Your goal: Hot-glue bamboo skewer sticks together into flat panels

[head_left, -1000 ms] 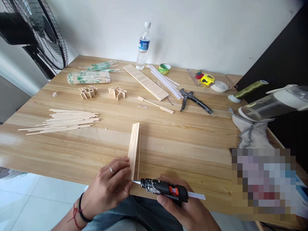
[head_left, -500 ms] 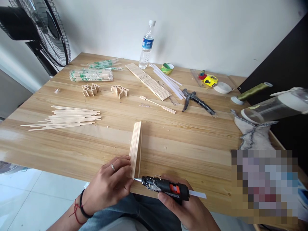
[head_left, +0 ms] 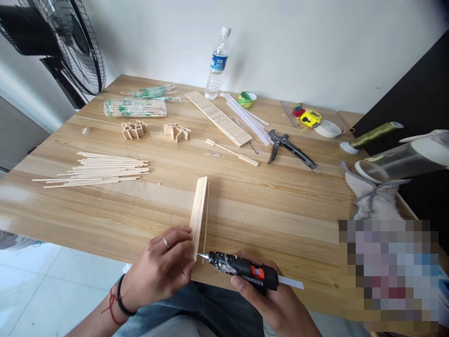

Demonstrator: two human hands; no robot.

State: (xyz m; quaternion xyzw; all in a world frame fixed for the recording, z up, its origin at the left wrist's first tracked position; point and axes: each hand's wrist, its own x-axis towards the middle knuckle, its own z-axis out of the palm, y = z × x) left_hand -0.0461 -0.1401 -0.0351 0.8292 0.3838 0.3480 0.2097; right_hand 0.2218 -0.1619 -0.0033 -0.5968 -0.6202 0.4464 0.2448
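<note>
My left hand [head_left: 171,260], with a ring on one finger, grips the near end of a narrow panel of wooden sticks [head_left: 199,213] that stands tilted on the table. In my right hand [head_left: 266,292] is a black hot glue gun [head_left: 242,270], a white glue stick [head_left: 291,282] poking out of its back. Its metal nozzle is at the panel's near right edge, close to my left fingertips; whether it touches cannot be made out. One loose wooden stick [head_left: 206,220] lies just right of the panel.
Loose sticks [head_left: 105,169] lie at left, with two small stick assemblies [head_left: 177,132] behind them. Farther back are bagged sticks [head_left: 136,108], a slatted panel [head_left: 219,118], a water bottle [head_left: 216,70], white glue sticks [head_left: 247,119], black cutters [head_left: 293,149] and a yellow tape measure [head_left: 310,118].
The glue gun's nozzle has shifted slightly up along the panel's near right edge. My left hand keeps its hold, and the whole view has moved a little.
</note>
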